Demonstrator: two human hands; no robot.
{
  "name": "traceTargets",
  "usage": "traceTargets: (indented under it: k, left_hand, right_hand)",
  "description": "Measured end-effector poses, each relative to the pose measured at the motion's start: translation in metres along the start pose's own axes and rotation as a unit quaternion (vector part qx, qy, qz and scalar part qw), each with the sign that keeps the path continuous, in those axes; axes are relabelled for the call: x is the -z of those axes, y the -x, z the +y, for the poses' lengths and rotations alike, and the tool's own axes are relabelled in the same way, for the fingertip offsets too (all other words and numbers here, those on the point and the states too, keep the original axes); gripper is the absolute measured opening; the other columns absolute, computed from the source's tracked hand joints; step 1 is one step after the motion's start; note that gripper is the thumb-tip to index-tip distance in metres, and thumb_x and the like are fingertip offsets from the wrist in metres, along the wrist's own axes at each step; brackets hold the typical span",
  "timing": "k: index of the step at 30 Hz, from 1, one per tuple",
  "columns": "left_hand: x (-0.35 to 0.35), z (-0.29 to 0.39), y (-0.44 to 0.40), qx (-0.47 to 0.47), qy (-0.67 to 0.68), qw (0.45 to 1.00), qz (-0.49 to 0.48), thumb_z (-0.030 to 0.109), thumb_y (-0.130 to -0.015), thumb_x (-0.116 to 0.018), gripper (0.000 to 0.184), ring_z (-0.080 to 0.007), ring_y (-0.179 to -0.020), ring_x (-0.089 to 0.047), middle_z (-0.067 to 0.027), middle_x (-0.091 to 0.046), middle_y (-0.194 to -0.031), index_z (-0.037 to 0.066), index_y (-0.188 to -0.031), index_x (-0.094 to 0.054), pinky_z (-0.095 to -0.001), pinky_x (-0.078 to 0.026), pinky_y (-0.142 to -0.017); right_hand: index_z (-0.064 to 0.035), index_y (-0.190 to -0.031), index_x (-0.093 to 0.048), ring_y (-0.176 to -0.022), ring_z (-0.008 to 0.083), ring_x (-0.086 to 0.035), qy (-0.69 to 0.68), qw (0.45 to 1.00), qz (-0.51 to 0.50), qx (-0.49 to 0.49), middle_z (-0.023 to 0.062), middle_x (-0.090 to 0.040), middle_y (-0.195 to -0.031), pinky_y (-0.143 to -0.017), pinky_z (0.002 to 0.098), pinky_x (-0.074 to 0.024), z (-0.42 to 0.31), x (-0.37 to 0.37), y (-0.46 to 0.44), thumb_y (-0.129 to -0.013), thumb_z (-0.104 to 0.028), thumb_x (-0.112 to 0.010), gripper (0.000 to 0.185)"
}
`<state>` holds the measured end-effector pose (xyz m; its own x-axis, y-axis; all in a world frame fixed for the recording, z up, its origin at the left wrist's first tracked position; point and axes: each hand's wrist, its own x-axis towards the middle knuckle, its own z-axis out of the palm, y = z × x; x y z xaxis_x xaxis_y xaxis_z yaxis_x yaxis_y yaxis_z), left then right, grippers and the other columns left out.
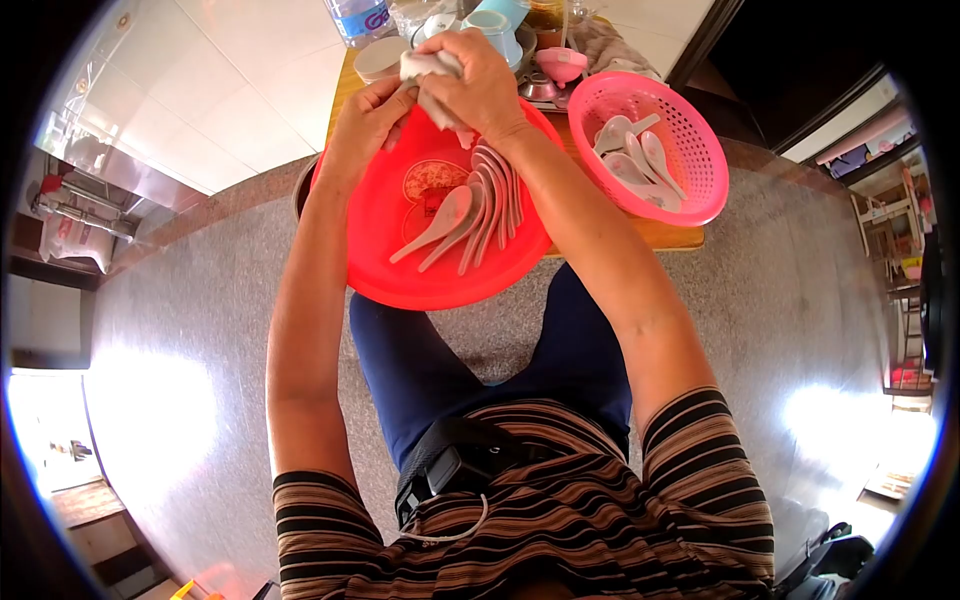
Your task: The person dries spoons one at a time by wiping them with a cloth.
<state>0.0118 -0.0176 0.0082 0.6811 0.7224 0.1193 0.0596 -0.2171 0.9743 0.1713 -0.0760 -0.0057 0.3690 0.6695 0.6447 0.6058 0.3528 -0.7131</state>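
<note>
Above the far part of a red basin [430,290], my right hand [475,85] is closed around a whitish cloth [432,66], part of which hangs below the fingers. My left hand [370,125] meets it from the left, fingers pinched together at the edge of the cloth. Whether something is wrapped inside the cloth is hidden. In the basin, several white soup spoons [440,222] lie nested in an overlapping fan on the right side. Beside it, a pink perforated basket [706,150] holds several more white spoons [640,165].
The basin and basket rest on a wooden table [680,237]. At its back are a white bowl [380,60], a light-blue cup [495,35], a pink funnel-like item [561,65] and a large plastic bottle [358,20]. A tiled wall [250,80] stands to the left.
</note>
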Motion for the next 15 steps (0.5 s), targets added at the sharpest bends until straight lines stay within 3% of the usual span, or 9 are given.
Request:
traceTargets:
  k: [4,6,8,11,15]
  left_hand:
    - [0.0,-0.004,-0.001,-0.013,-0.023,1.0,0.007,0.024,-0.093,-0.062,0.024,-0.0021,-0.052,-0.044,0.0053,-0.054,-0.07,0.004,-0.106,-0.066,-0.0177,-0.033,-0.046]
    - [-0.002,-0.008,-0.002,-0.018,-0.031,0.999,-0.006,0.029,-0.093,-0.061,0.033,-0.002,-0.051,-0.042,0.0053,-0.051,-0.067,0.007,-0.117,-0.064,-0.0173,-0.032,-0.045]
    - [-0.002,-0.005,0.0,-0.014,-0.015,1.0,-0.018,0.028,-0.093,-0.061,0.033,-0.002,-0.051,-0.042,0.0052,-0.051,-0.068,0.008,-0.12,-0.063,-0.0169,-0.032,-0.045]
    - [-0.002,0.002,0.003,-0.003,0.052,0.998,-0.025,0.027,-0.094,-0.061,0.031,-0.0023,-0.051,-0.042,0.0053,-0.052,-0.069,0.008,-0.118,-0.063,-0.0172,-0.03,-0.045]
    - [0.003,-0.001,0.001,0.019,0.131,0.991,-0.003,0.027,-0.095,-0.059,0.026,-0.0027,-0.052,-0.04,0.0041,-0.053,-0.073,0.009,-0.113,-0.063,-0.0167,-0.03,-0.044]
  right_hand:
    - [-0.0171,-0.097,-0.068,-0.088,0.0286,-0.064,0.023,1.0,-0.011,0.013,0.0073,-0.059,-0.102,-0.077,0.0368,-0.0503,-0.001,-0.001,-0.001,-0.073,-0.034,-0.069,0.029]
    - [-0.015,-0.096,-0.068,-0.087,0.0286,-0.064,0.021,1.0,0.013,-0.006,0.0077,-0.059,-0.101,-0.077,0.0368,-0.0503,0.006,0.001,-0.005,-0.074,-0.036,-0.069,0.031]
    - [-0.0093,-0.096,-0.067,-0.085,0.0293,-0.065,-0.106,0.988,0.072,-0.085,0.0104,-0.062,-0.097,-0.076,0.0376,-0.0504,0.015,0.004,-0.007,-0.077,-0.04,-0.067,0.036]
    - [-0.0055,-0.099,-0.064,-0.085,0.0304,-0.066,-0.134,0.979,0.038,-0.147,0.0135,-0.066,-0.093,-0.074,0.0387,-0.0504,0.021,0.008,-0.01,-0.079,-0.042,-0.065,0.042]
    - [-0.0071,-0.103,-0.062,-0.086,0.0298,-0.066,-0.057,0.994,0.045,-0.081,0.0142,-0.067,-0.091,-0.073,0.0388,-0.0508,0.013,0.002,-0.006,-0.079,-0.04,-0.065,0.041]
